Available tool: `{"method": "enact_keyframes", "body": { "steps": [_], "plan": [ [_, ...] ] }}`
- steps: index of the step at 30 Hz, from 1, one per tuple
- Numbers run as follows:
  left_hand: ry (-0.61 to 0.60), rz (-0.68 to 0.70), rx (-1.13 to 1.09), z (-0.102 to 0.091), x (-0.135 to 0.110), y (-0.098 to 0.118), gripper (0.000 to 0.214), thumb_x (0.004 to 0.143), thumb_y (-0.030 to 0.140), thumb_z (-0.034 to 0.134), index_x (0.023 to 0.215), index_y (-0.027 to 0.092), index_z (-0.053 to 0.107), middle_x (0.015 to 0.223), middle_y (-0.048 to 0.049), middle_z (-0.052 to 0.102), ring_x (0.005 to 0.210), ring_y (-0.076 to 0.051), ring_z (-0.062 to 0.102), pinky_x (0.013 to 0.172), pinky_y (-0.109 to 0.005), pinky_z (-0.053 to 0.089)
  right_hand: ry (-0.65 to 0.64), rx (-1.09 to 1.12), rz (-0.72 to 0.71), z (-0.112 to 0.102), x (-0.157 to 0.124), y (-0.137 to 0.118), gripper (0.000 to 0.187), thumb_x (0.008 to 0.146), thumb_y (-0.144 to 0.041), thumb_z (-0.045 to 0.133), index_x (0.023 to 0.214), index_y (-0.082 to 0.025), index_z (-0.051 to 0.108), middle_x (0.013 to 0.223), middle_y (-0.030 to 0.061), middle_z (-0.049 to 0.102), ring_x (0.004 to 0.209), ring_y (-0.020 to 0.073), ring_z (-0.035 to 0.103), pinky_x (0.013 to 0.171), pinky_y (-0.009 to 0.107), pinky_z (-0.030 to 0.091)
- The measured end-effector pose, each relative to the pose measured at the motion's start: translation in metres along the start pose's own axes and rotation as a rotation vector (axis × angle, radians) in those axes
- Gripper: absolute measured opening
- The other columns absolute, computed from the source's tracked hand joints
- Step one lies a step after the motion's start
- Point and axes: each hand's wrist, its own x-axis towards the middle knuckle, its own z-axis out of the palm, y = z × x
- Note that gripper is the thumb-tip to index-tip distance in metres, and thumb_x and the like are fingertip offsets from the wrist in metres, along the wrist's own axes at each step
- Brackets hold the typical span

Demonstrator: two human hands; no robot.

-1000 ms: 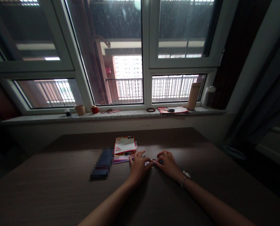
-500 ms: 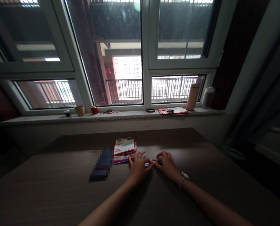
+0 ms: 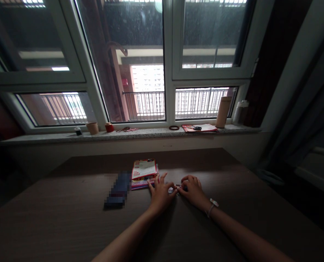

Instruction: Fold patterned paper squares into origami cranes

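Observation:
Between my fingertips, low over the dark table (image 3: 69,218), is a small whitish piece (image 3: 171,190) that looks like folded paper; its exact kind is too small to make out. My left hand (image 3: 162,193) pinches it with thumb and index finger, the other fingers raised and spread. From the other side, my right hand (image 3: 193,191) closes its fingertips on the same piece, and the two hands nearly touch. A pale bracelet (image 3: 212,207) circles my right wrist. Just beyond my left fingers lies a stack of colourful printed papers (image 3: 144,170).
A dark, pixelated flat object (image 3: 118,191) lies left of the papers. On the windowsill (image 3: 151,133) stand a tan cup (image 3: 92,128), a red spool-like item (image 3: 109,127), a ring (image 3: 174,128), papers with scissors (image 3: 196,128), a tan flask (image 3: 223,112) and a grey bottle (image 3: 240,112).
Both hands stay in nearly the same place. The left hand's raised fingers have shifted slightly, and the small whitish piece shows a little differently between the fingertips.

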Motion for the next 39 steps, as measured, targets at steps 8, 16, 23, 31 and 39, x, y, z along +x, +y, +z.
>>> {"method": "enact_keyframes", "body": {
  "steps": [8,16,23,31,39],
  "plan": [
    [-0.007,0.006,0.003,0.001,0.0,-0.002,0.014,0.079,0.041,0.066,0.09,0.034,0.07,0.146,0.001,0.038,0.138,-0.035,0.021,0.104,-0.071,0.001,0.009,0.001,-0.042,0.002,-0.002,0.004,0.023,0.084,-0.044,0.057,0.075,-0.023,0.063,0.107,0.0043,0.059,0.11,0.0238,0.046,0.101,0.039,0.029],
    [-0.013,0.002,0.003,0.002,0.0,-0.003,0.014,0.079,0.042,0.065,0.09,0.033,0.07,0.145,0.0016,0.039,0.137,-0.034,0.023,0.104,-0.071,0.004,-0.029,0.038,-0.06,-0.002,-0.003,0.006,0.019,0.085,-0.044,0.057,0.084,-0.026,0.063,0.107,0.0024,0.058,0.111,0.0224,0.046,0.101,0.039,0.028],
    [-0.018,0.013,-0.016,0.003,0.0,-0.004,0.014,0.079,0.042,0.066,0.09,0.034,0.07,0.145,0.001,0.04,0.136,-0.035,0.023,0.103,-0.072,0.002,-0.039,0.087,-0.007,-0.001,0.001,0.01,0.014,0.077,-0.04,0.066,0.082,-0.027,0.068,0.108,0.0018,0.059,0.109,0.0228,0.047,0.097,0.035,0.031],
    [0.001,0.02,0.009,0.003,0.0,-0.003,0.014,0.079,0.041,0.066,0.089,0.033,0.07,0.145,0.0013,0.04,0.137,-0.035,0.022,0.104,-0.071,0.0,-0.053,0.108,0.054,0.001,0.006,0.011,0.02,0.071,-0.04,0.07,0.086,-0.027,0.07,0.107,0.002,0.058,0.108,0.0232,0.046,0.095,0.033,0.033],
    [-0.039,0.038,0.026,-0.001,0.001,-0.003,0.017,0.08,0.045,0.064,0.093,0.035,0.069,0.144,0.0016,0.041,0.138,-0.035,0.02,0.103,-0.073,-0.001,-0.075,0.107,0.057,-0.002,0.006,0.009,0.019,0.072,-0.037,0.07,0.089,-0.029,0.07,0.108,0.0021,0.056,0.109,0.0229,0.045,0.096,0.033,0.032]
  ]
}}
